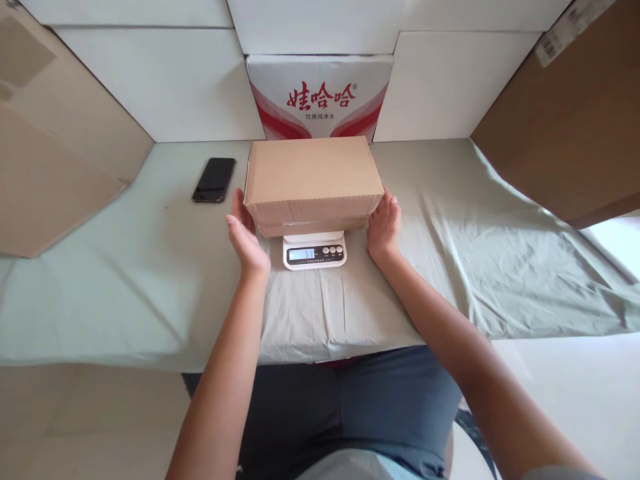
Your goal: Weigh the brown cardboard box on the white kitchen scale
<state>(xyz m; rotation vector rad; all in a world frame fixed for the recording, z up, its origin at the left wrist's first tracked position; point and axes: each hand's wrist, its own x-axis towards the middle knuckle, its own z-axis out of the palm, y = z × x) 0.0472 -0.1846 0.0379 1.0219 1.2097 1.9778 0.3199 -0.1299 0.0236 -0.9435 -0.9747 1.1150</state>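
Note:
A closed brown cardboard box (313,170) sits over a small white kitchen scale (315,252), covering most of its platform. The scale's lit display seems to read 51, and round buttons line up beside it. At the box's left side is my left hand (247,237), its thumb raised and its other fingers partly hidden along the side. My right hand (384,227) holds the lower right side, fingertips partly behind the edge. Between the two palms the box is level; whether the scale bears all its weight I cannot tell.
A black phone (214,180) lies left of the box on the pale green cloth (125,280). Behind stands a white and red carton (320,97) among white panels. Large brown cartons flank the table at left (55,140) and right (565,127).

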